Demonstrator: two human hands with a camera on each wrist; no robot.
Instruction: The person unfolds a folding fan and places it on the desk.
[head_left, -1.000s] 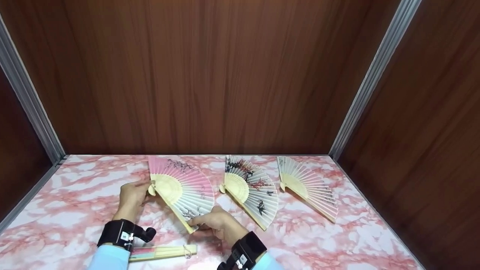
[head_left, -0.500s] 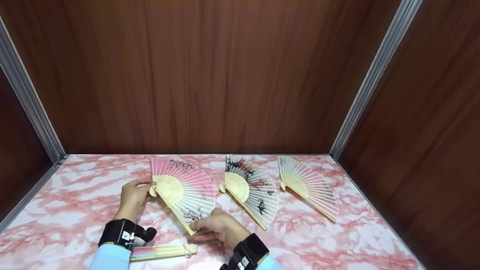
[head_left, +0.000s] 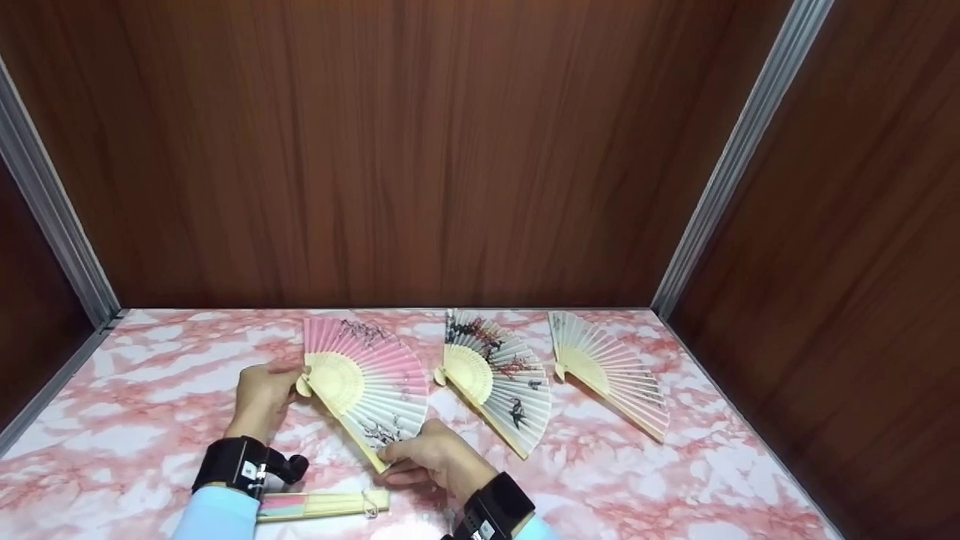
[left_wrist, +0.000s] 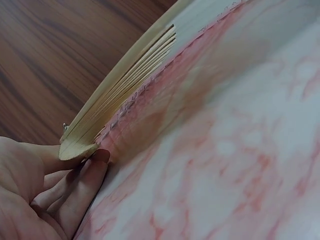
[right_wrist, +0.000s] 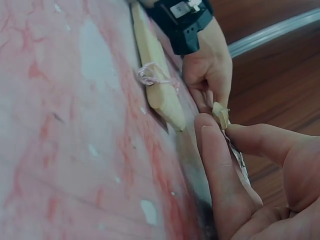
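Observation:
Spread open between both hands is a pink and white folding fan (head_left: 382, 375) with dark branch patterns. My left hand (head_left: 260, 394) pinches its rounded pivot end; the left wrist view shows thumb and fingers on the wooden head (left_wrist: 80, 142). At the lower end of the outer rib, my right hand (head_left: 439, 454) pinches the fan's corner between thumb and fingers. The right wrist view shows this grip (right_wrist: 235, 160) close up, with the fan nearly edge-on. A folded fan (head_left: 326, 504) with a thin tie string lies in front, partly behind the left wrist's camera.
To the right lie two more spread fans: a grey-white one (head_left: 499, 382) with red and black blossoms and a bird, then a pale one (head_left: 611, 375). The pink marbled table (head_left: 720, 465) ends at brown wood-grain panels (head_left: 390, 150) behind and at the sides.
The pink fan has shifted slightly toward the front, both hands still holding it. The head view has turned a little, so the other fans appear slightly further left.

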